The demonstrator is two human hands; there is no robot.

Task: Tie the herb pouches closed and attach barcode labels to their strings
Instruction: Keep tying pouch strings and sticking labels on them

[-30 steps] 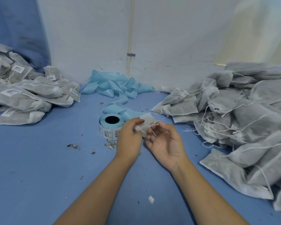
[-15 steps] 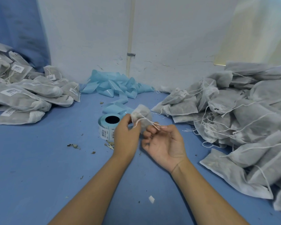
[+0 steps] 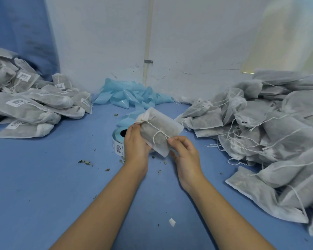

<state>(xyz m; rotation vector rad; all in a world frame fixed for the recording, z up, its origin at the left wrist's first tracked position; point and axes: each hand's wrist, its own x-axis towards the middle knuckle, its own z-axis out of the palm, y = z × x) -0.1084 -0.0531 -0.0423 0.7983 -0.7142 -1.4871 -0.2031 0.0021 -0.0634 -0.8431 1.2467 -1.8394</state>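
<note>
Left hand (image 3: 135,141) grips herb pouch (image 3: 158,130) neck; right hand (image 3: 185,150) pinches drawstring (image 3: 156,135). Risk: string slips from pinch, neck loosens, herbs spill.

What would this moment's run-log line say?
stage: tying | left hand: holds pouch | right hand: pinches string | label: none on string yet | label roll: on table behind hands

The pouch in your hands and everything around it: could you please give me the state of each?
pouch: mouth gathered, no label
string: loose across the pouch
left hand: grips the pouch
right hand: pinches the string
label roll: partly unrolled
left pile: labelled
right pile: unlabelled
</note>
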